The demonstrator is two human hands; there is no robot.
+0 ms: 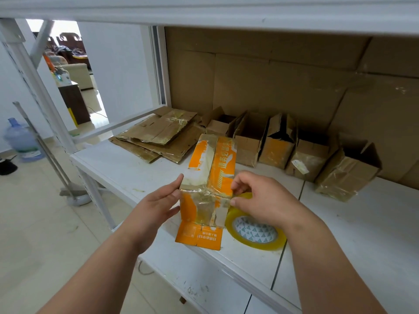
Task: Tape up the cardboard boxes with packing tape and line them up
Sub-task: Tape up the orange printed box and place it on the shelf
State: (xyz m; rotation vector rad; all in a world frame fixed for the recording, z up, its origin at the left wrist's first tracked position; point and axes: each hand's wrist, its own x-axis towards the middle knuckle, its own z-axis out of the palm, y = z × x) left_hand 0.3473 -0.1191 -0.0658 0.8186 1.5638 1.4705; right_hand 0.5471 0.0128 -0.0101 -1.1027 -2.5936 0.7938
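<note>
The orange box (209, 177) stood upright, long axis vertical, bottom flap toward the person; left hand (156, 203) pressed flat, right hand (256, 198) pinched its edge.

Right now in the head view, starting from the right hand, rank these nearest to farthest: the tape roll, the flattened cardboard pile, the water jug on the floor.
From the right hand:
1. Tape roll: directly beneath the hand, on the shelf.
2. Flattened cardboard pile: back left on the shelf, past the orange box.
3. Water jug: far left, down on the floor.
</note>
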